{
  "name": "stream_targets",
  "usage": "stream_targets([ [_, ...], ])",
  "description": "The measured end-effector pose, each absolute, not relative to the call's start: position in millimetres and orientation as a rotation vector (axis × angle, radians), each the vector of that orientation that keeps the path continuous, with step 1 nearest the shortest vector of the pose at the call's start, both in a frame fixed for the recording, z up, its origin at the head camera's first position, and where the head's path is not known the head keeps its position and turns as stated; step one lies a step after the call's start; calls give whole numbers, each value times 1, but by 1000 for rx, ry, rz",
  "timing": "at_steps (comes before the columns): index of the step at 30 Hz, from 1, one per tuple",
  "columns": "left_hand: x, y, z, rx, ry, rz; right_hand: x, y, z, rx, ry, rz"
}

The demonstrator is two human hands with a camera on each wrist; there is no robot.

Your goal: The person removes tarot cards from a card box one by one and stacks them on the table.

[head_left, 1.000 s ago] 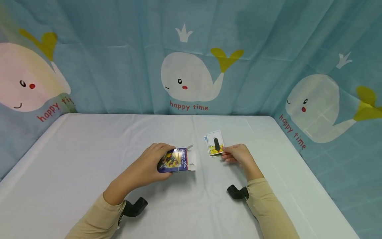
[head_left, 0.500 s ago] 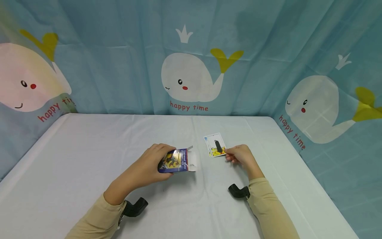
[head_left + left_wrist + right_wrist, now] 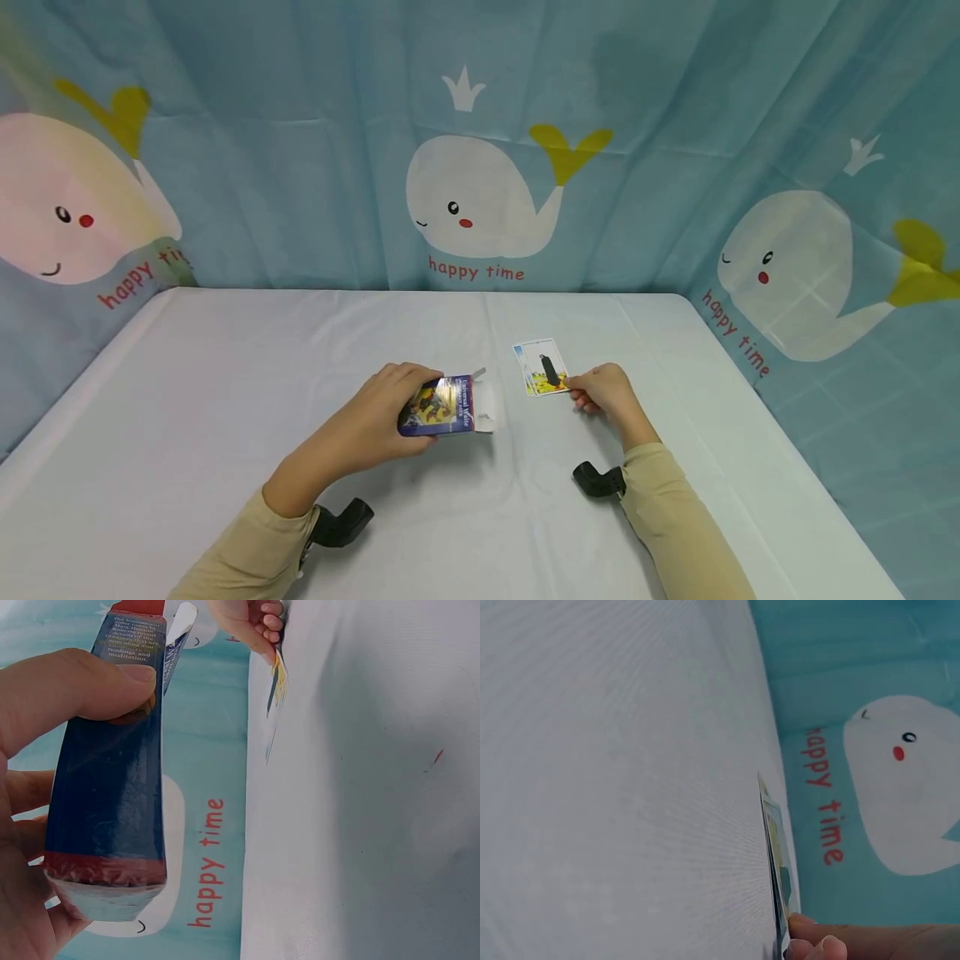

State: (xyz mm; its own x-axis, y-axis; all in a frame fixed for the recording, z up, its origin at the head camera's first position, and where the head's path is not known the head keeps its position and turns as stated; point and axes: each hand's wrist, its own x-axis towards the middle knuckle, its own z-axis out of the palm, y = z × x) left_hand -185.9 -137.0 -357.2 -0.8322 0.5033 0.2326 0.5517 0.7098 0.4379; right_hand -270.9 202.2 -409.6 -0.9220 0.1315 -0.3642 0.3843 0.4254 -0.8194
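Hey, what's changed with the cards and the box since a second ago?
The top card has shifted slightly nearer in the head view, so its far edge juts out less past the card beneath; the right grip moved with it. Nothing was taken hold of or let go: that grip still pinches the top card's corner, and the left grip still holds the box in place.

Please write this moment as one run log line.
left grip: holds blue box, one end open | right grip: pinches cards | box and cards: apart
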Motion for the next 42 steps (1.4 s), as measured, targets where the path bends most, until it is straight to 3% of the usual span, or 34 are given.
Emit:
stream_targets([
  [11,-185,-138,-358,-886,-2789,-772,-273,195,-407,441,2604,-1323],
  [23,-185,-136,-362,-882,-2817,-762,-272,147,-397,306,2915,-693],
  [42,-183,-133,-362,-890,-2812,-757,-271,135,-400,365,2950,-774],
])
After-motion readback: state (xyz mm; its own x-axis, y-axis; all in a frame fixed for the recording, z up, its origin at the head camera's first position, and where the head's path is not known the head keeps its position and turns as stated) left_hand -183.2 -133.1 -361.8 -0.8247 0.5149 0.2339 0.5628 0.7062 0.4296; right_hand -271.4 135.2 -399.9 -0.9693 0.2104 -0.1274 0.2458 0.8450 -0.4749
